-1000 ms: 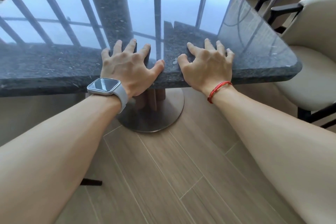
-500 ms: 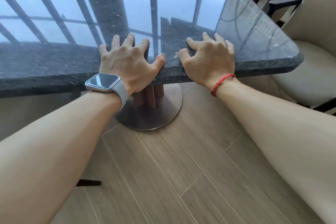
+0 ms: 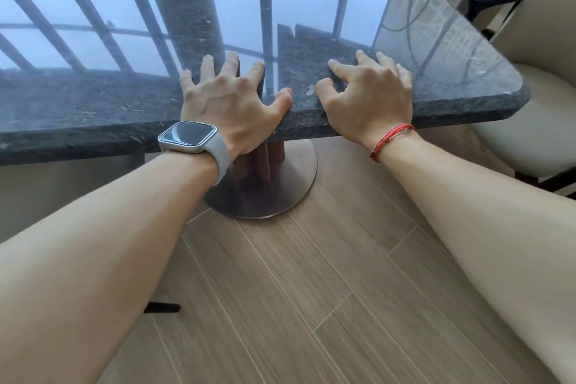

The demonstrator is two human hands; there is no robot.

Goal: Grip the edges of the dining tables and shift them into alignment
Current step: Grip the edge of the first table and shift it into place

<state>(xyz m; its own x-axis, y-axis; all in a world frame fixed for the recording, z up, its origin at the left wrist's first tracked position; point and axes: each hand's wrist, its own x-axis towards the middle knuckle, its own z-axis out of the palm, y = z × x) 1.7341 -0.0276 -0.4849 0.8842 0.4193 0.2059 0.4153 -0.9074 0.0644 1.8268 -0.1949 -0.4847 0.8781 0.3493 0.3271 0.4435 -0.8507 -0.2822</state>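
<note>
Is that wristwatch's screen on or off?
Off, apparently: the watch face is dark, showing only pale reflections and no digits.

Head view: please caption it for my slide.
Left hand and right hand press on the stone tabletop, above its round base.

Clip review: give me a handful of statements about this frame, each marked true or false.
1. The left hand and the right hand both rest on the dark stone tables. True.
2. The smartwatch sits on the right wrist. False: it is on the left wrist; the right wrist wears a red cord bracelet.
3. A round metal base stands under the tabletop. True.
4. The floor is carpeted. False: it is wood-look planks.
5. A cream chair stands on the right. True.
</note>
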